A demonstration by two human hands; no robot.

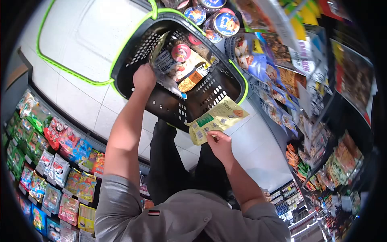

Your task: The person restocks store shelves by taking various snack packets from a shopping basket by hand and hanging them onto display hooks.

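Observation:
A black plastic shopping basket with lime-green handles and rim stands in front of me. Inside it lie a large printed snack bag and a round pink-lidded tub. My left hand is closed in a fist inside the basket's near left side, beside the bags. Its fingertips are turned away, so what they grip cannot be made out. Over the basket's near right corner, my right hand pinches the lower edge of a pale yellow pouch, which is tilted with its printed side up.
Shelves of colourful sweet packets run along the left. On the right are racks of blue snack bags and other packets. Tubs with blue lids are stacked beyond the basket. White floor tiles show around it.

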